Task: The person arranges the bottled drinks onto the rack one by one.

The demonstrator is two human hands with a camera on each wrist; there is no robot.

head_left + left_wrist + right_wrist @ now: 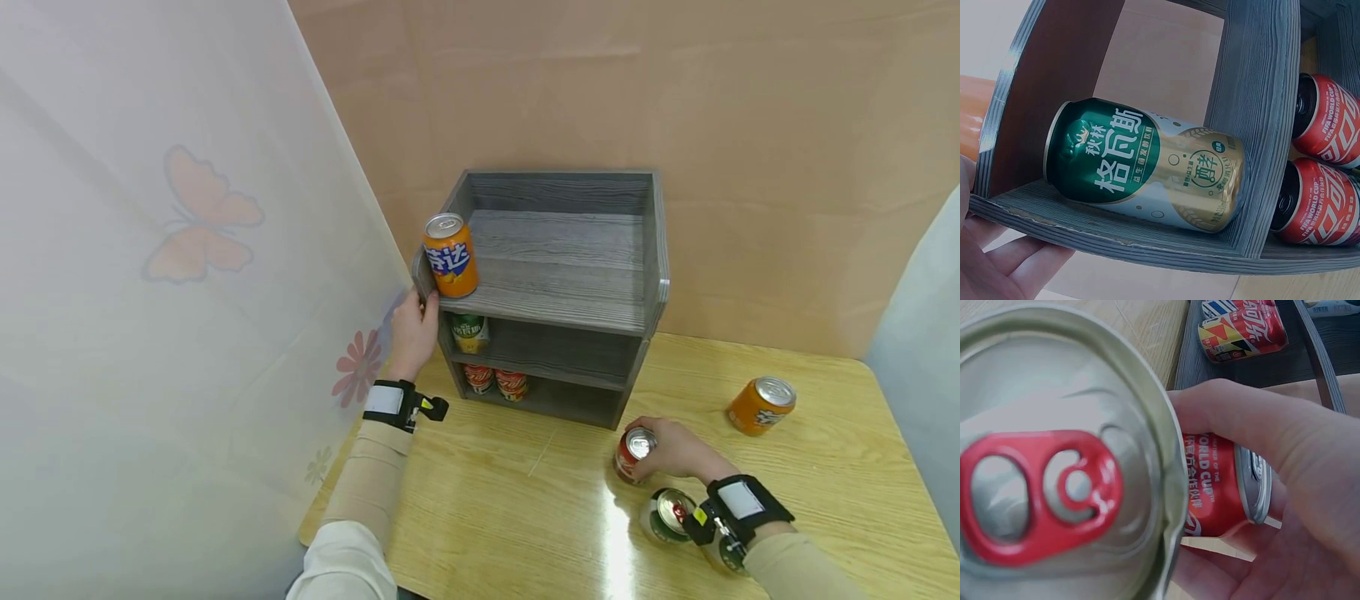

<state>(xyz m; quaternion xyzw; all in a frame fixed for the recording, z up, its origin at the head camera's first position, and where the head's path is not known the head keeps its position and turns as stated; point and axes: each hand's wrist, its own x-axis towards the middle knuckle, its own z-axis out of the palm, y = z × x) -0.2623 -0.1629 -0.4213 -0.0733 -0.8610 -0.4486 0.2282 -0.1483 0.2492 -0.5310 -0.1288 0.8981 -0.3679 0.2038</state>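
Note:
My right hand (678, 450) grips a red cola can (628, 458) on the table, thumb and fingers around its sides; the right wrist view shows the can (1213, 487) within the hand. At the grey shelf unit (555, 315), my left hand (415, 329) holds the left side panel, just below the orange soda can (452, 260) standing upright on the top. A green-and-gold can (1147, 165) stands in the middle compartment at the left. On the bottom level are two red cola cans (478, 377), side by side.
A green-and-white can (663, 518) with a red tab stands near my right wrist, and another can (723, 554) is partly hidden under that wrist. Toward the right lies an orange can (761, 406), seemingly tilted by the view. Curtains (247, 358) border the table's left side.

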